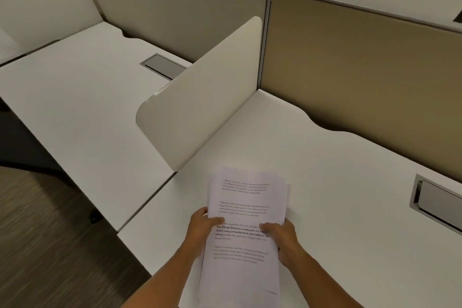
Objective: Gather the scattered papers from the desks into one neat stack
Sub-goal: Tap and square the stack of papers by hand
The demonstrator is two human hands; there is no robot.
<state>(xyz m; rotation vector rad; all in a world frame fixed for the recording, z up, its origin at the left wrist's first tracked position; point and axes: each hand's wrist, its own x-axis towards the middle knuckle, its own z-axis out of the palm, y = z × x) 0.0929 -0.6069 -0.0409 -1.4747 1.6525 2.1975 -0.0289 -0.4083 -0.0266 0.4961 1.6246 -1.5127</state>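
**Paper stack held in both hands over the near desk**

We hold the stack of white printed paper sheets (246, 227) above the white laminate desk (337, 182). Our left hand (203, 226) and right hand (281, 235) pinch its side edges, thumbs on top. The upper sheets look slightly fanned, though blur hides detail.

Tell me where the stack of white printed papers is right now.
In the head view, low centre: the stack of white printed papers is held between the left hand and right hand, over the near white desk.
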